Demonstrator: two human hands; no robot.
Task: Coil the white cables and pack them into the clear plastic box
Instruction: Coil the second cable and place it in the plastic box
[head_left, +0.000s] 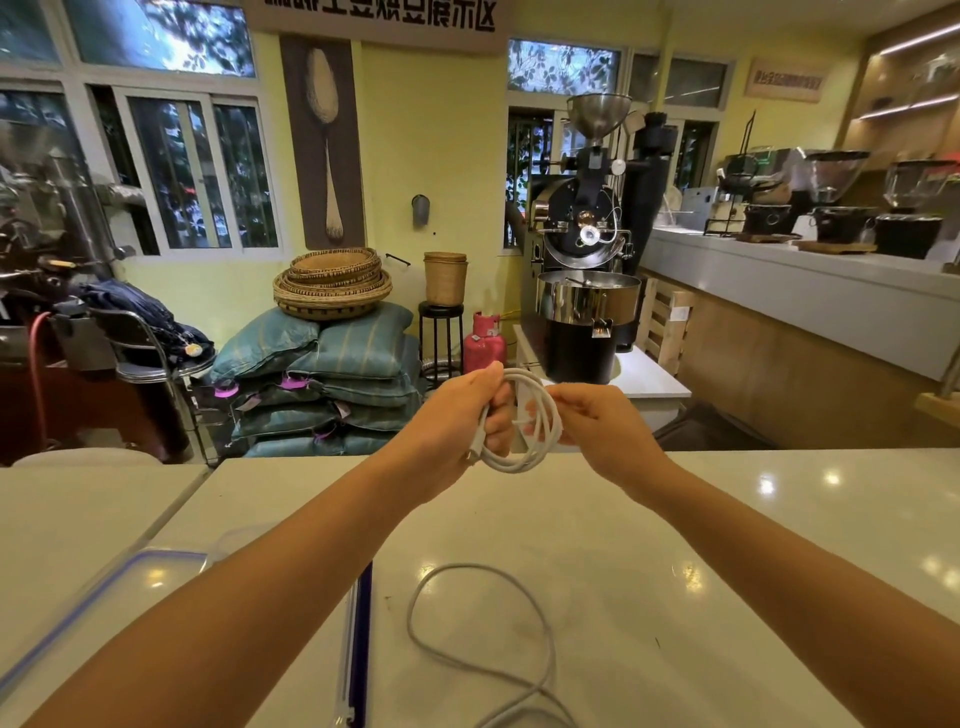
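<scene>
Coiled white cable (540, 434) is held in the air above the far edge of the counter, between both hands, wound into several round loops. The left hand (462, 415) has its fingers curled tight round the left side of the coil, and a connector end hangs down below the fist. The right hand (602, 426) grips the right side of the loops, its fingers curled over the strands. A second white cable (524, 613) lies uncoiled on the counter nearer to us, in one loose loop with its tails crossing. The clear plastic box (135, 569), blue-edged, sits at lower left, mostly under the left forearm; we cannot separate lid from body. The counter (753, 519) is glossy white and mirrors the ceiling lights. Beyond it we note a black coffee roaster (587, 234), stacked teal sacks (343, 374) topped with woven baskets (332, 280), and a pink gas cylinder (483, 345). The banner (379, 13) overhead is cropped; its last characters read 展示区. The small wall sign (784, 80) is too blurred to read.
</scene>
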